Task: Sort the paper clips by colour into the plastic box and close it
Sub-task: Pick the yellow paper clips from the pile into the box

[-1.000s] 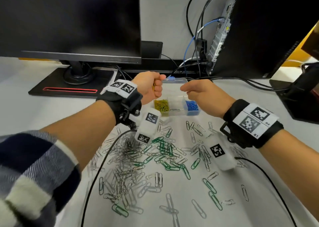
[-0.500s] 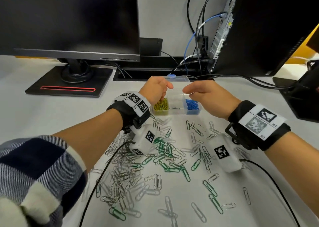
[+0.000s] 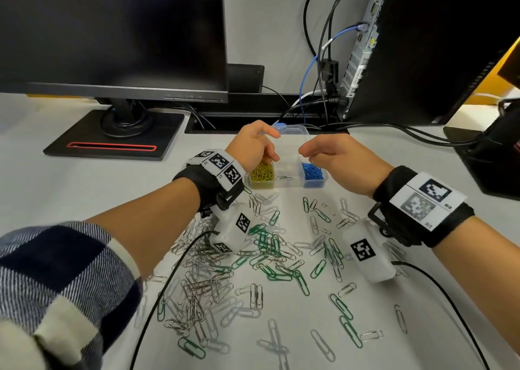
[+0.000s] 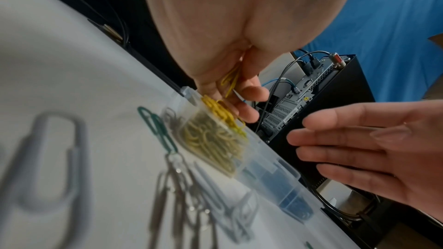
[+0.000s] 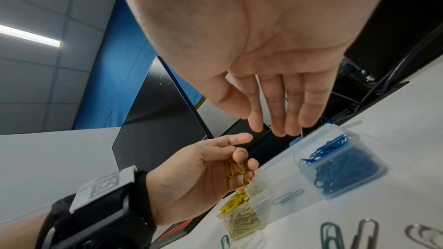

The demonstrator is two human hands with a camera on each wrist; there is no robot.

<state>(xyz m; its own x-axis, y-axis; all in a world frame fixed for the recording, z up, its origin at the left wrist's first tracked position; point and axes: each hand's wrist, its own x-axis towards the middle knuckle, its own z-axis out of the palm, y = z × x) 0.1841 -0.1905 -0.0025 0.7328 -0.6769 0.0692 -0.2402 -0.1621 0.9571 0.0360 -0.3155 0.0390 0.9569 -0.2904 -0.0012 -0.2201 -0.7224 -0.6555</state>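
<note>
A clear plastic box point(image 3: 289, 185) stands open at the far middle of the table, with yellow clips point(image 3: 262, 172) in its left compartment, one silver clip point(image 3: 284, 177) in the middle and blue clips point(image 3: 312, 171) on the right. My left hand point(image 3: 271, 151) hovers over the yellow compartment, its curled fingers holding a few yellow paper clips point(image 5: 233, 168); some hang down towards the pile point(image 4: 223, 113). My right hand point(image 3: 304, 151) floats above the box near the blue side, fingers point(image 5: 278, 118) straight and holding nothing.
Green clips point(image 3: 270, 246) and silver clips point(image 3: 197, 282) lie scattered across the near table. Behind the box are a monitor stand point(image 3: 112, 133), a cable tray and a computer case point(image 3: 422, 60) with cables point(image 3: 408, 136). Wrist camera leads trail over the clips.
My left hand has come down onto the yellow compartment with the clips. My right hand has drawn away from the left and spread its fingers from a pinch.
</note>
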